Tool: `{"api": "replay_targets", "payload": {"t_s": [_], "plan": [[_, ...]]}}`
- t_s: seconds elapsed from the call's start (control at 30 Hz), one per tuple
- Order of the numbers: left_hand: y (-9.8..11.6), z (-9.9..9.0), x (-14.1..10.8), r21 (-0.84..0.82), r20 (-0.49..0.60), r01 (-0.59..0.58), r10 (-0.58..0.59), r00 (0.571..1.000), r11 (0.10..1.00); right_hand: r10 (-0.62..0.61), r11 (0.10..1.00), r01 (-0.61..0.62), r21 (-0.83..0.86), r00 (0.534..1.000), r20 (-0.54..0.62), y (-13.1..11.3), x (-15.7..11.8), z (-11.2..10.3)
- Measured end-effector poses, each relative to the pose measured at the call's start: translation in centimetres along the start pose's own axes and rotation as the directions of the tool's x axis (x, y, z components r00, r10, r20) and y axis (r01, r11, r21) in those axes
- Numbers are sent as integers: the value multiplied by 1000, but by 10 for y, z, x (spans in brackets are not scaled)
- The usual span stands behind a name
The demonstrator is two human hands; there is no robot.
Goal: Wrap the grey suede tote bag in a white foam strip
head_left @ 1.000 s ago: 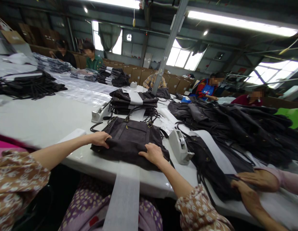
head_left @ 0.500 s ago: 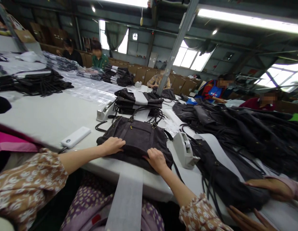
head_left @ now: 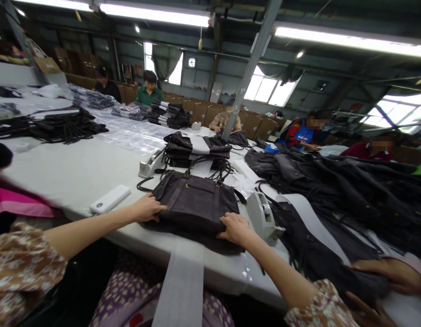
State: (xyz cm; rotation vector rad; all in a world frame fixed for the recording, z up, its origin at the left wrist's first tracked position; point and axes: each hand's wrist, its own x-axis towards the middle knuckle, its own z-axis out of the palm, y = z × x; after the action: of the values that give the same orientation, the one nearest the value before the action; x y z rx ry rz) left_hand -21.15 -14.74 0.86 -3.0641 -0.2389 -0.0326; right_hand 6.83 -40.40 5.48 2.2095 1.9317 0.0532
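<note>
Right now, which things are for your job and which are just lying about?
Probably for the job:
dark bag
left hand and right hand, both on it
pale strip hanging below it

Seemingly lying about:
white oblong gadget
pink material

The handbag (head_left: 192, 202) at the centre looks matt and faintly napped, its buckle (head_left: 219, 183) shiny metal. The strip (head_left: 182, 288) at lower centre appears papery and dull. Clear plastic sheeting (head_left: 134, 135) at upper left gleams; the tape dispenser (head_left: 262, 215), right of centre, looks like smooth plastic.
</note>
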Motion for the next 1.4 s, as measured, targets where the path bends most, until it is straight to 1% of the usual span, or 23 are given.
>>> {"api": "replay_targets", "payload": {"t_s": [0.07, 0.17, 0.23, 0.27, 0.33, 0.4, 0.47, 0.57, 0.63, 0.73, 0.83, 0.9, 0.93, 0.97, 1.03, 1.1, 1.13, 1.17, 1.2, 1.23, 1.3, 1.37, 1.4], "plan": [[3, 20, -13, -19, -77, 1, -3, 997, 1000, 19, 1000, -20, -25, 1000, -2, -4, -9, 14], [15, 51, -33, -19, -261, 56, -59, 963, 998, 51, 997, -58, -55, 991, -126, -20, -28, 50], [22, 59, -40, -12, -302, 78, -78, 950, 997, 80, 993, -95, -72, 978, -194, -28, -36, 67], [23, 58, -41, -11, -285, 82, -82, 955, 997, 80, 992, -97, -76, 976, -203, -30, -38, 71], [23, 45, -35, -18, -191, 93, -95, 977, 995, 46, 995, -62, -80, 981, -188, -28, -35, 68], [20, 24, -23, -25, -59, 128, -129, 990, 992, 12, 996, -25, -82, 988, -155, -24, -29, 58], [20, 1, -8, -28, 38, 122, -121, 992, 992, 11, 997, -22, -80, 991, -130, -21, -25, 48], [26, -21, 10, -47, 53, 50, -47, 997, 998, 38, 998, -45, -54, 992, -123, -21, -25, 40], [32, -26, 17, -68, 49, 58, -55, 997, 996, 61, 998, -64, -16, 988, -138, -23, -27, 40], [39, -23, 24, -81, 124, 186, -175, 977, 979, 156, 988, -151, 45, 971, -182, -23, -24, 43], [38, -20, 35, -47, 171, 267, -255, 952, 963, 269, 963, -260, 70, 939, -215, -21, -12, 46], [34, -21, 41, -49, 192, 269, -256, 947, 962, 281, 960, -272, 68, 920, -273, -25, -7, 43], [32, -23, 42, -65, 206, 256, -239, 949, 964, 246, 969, -236, 71, 913, -326, -30, -7, 39], [30, -24, 42, -90, 218, 234, -210, 953, 968, 173, 985, -157, 74, 906, -387, -38, -7, 33], [25, -26, 40, -160, 236, 173, -132, 963, 972, -77, 989, 126, 74, 879, -471, -58, -8, 19], [18, -27, 37, -229, 246, 115, -57, 968, 967, -365, 887, 452, 95, 811, -458, -83, -3, 5], [14, -27, 36, -257, 253, 89, -22, 967, 962, -466, 818, 561, 124, 774, -429, -94, 3, 1], [10, -27, 36, -284, 259, 59, 17, 966, 957, -533, 762, 629, 158, 746, -398, -104, 10, -2], [8, -27, 37, -307, 262, 26, 58, 963, 951, -574, 724, 663, 191, 733, -365, -112, 19, -1], [6, -27, 37, -325, 261, -8, 98, 960, 946, -589, 712, 666, 222, 739, -328, -119, 27, 2], [6, -28, 38, -317, 259, -58, 146, 955, 947, -561, 745, 609, 272, 793, -237, -127, 43, 15], [8, -28, 36, -246, 242, -68, 129, 962, 967, -503, 794, 525, 305, 850, -155, -130, 54, 31], [8, -28, 33, -202, 227, -67, 113, 967, 977, -482, 808, 497, 315, 866, -131, -130, 58, 39]]}}
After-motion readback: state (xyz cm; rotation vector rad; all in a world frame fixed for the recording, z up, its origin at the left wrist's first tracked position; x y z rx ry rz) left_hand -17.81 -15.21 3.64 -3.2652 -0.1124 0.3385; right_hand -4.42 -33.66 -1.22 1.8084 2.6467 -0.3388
